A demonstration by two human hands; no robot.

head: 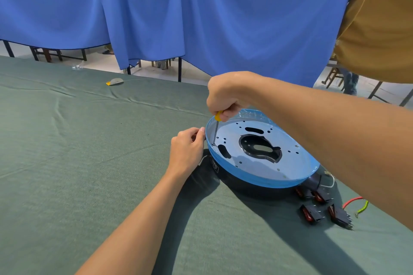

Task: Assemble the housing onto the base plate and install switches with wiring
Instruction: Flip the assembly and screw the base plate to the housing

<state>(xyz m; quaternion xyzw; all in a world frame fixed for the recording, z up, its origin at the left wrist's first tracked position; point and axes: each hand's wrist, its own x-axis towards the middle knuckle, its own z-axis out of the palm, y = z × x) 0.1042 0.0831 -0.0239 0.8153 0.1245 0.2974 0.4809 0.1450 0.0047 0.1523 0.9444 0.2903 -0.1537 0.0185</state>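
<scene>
One round plate [250, 169] with a blue rim lies on top of one black housing [250, 190], on the right part of the counter [89, 152]. The right hand [228, 96] is closed as a fist around the yellow handle of one screwdriver [216, 131]. The shaft stands nearly upright, with its tip on the plate close to the left rim. The left hand [187, 147] is just left of the plate, with fingers curled and the thumb tip at the rim. I cannot tell if it pinches something. Four black switches [310, 213] with red rockers lie on the counter, near and right of the housing, two nearer and two farther. Beside them are three wires [353, 201]: one red, one yellow-green, one thin white. At the far left of the counter lies one small grey and yellow scrap [115, 82]. One blue curtain [201, 18] hangs behind.
</scene>
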